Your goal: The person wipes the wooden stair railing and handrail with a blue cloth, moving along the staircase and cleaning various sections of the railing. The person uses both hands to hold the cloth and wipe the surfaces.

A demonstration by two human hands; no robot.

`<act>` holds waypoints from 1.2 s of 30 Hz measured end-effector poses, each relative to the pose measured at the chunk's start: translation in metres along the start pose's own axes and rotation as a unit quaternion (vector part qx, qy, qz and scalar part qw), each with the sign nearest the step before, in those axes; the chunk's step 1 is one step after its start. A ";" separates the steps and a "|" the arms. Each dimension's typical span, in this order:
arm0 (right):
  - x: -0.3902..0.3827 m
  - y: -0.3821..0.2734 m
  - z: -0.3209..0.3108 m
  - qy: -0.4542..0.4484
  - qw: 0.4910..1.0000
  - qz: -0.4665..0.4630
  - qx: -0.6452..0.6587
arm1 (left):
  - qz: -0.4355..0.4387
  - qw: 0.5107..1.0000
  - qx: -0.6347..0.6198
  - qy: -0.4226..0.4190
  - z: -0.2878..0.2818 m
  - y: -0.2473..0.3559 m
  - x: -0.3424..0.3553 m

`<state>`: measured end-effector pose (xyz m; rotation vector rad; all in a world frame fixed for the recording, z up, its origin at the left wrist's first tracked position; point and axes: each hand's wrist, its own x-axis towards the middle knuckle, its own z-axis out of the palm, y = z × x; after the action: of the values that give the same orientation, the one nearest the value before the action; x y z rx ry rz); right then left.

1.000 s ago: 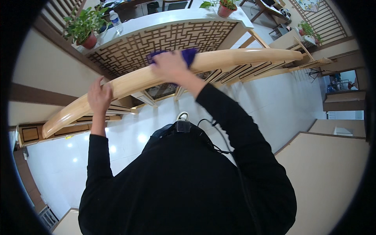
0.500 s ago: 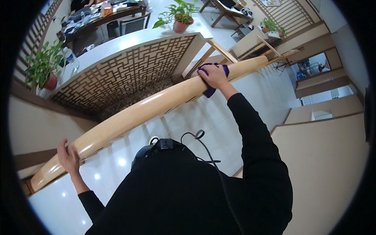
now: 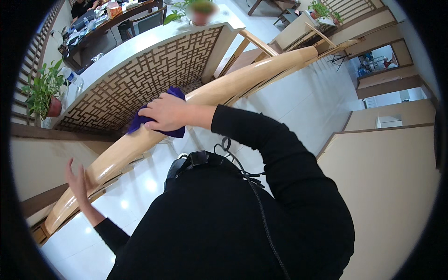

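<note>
A long glossy pale-wood handrail [image 3: 247, 77] runs diagonally from lower left to upper right. My right hand [image 3: 163, 112] presses a purple cloth [image 3: 175, 93] onto it, around the middle of its visible length, fingers bent over the cloth. My left hand [image 3: 77, 182] is at the rail's lower left part, fingers apart and partly raised, with nothing in it; whether its palm touches the wood I cannot tell. Beyond the rail stands a lattice panel [image 3: 140, 74] under a white ledge [image 3: 130, 49].
On the ledge are potted plants [image 3: 53, 105] and a plastic bottle [image 3: 72, 77]. Behind are a cluttered desk [image 3: 109, 23], a chair [image 3: 144, 25] and a seated person [image 3: 81, 11]. A white tiled floor [image 3: 303, 102] lies below, a beige wall [image 3: 378, 186] at right.
My right hand and the cloth went right along the rail, then back down-left toward my left hand. The view has shifted, and my left hand now sits lower left, its fingers more raised.
</note>
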<state>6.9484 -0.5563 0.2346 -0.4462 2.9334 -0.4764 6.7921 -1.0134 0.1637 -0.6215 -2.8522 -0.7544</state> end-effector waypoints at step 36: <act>-0.366 0.380 -0.057 0.312 0.924 0.133 -0.179 | -0.019 0.999 0.019 0.026 0.205 0.469 0.005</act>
<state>7.1836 -0.0819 0.1945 0.1114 3.6375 -0.0326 6.9811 -0.5388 0.1961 -0.5359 -2.8317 -0.7088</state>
